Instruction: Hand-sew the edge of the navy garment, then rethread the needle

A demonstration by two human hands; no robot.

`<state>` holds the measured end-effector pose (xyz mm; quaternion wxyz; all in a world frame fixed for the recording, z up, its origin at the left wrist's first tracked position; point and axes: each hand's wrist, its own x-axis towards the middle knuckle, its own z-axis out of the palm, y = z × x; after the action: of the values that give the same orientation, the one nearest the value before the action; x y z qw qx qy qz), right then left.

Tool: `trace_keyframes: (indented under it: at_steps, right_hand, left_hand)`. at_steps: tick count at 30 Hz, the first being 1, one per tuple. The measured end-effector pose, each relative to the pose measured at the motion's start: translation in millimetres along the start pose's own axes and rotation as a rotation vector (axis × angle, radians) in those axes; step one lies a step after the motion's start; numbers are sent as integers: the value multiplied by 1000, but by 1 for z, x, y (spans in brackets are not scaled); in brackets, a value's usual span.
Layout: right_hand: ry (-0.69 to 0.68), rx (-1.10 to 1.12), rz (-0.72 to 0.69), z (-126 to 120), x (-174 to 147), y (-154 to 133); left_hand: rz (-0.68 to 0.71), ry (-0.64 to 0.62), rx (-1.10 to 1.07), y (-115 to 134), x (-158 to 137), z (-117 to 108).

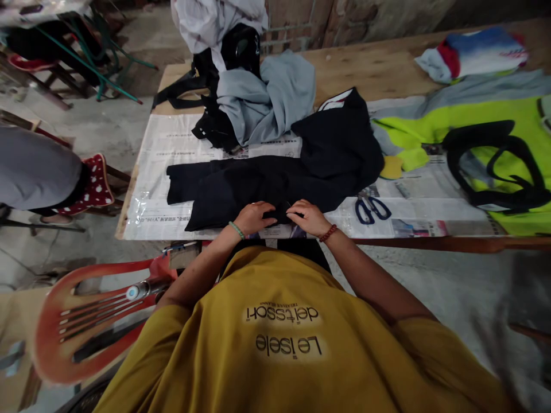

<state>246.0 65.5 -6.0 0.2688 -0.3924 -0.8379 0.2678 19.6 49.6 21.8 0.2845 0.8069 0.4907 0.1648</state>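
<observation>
A dark navy garment lies spread along the table's front edge, its right part bunched up. My left hand, with a green bead bracelet, rests at its near edge, fingers bent onto the cloth. Just right of it, my right hand, wearing a red bead bracelet, has thumb and forefinger pinched together. A thin pale sliver, needle-like, shows by those fingertips; it is too small to be sure of. Dark blue looped handles, like those of scissors, lie to the right of my right hand.
Newspaper under clear plastic covers part of the wooden table. Grey cloth and black pieces are heaped behind the garment. Yellow-green clothing with black straps lies right. An orange plastic chair stands left, near a seated person.
</observation>
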Motion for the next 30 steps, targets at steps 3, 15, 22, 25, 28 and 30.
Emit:
trace_keyframes:
  at_steps: [3, 15, 22, 25, 28, 30]
  right_hand:
    - [-3, -15, 4, 1, -1, -2]
    - [317, 229, 323, -16, -26, -27]
    - [67, 455, 497, 7, -48, -47]
    - [39, 380, 502, 20, -46, -47]
    - [66, 244, 440, 25, -40, -44]
    - [65, 173, 395, 27, -37, -41]
  left_hand:
    - [2, 42, -149, 1, 9, 16]
    - [-160, 176, -485, -14, 4, 43]
    - [-77, 175, -441, -18, 3, 43]
    - [-80, 180, -419, -19, 3, 44]
    - [-60, 201, -421, -19, 2, 45]
    - [-36, 225, -437, -19, 1, 46]
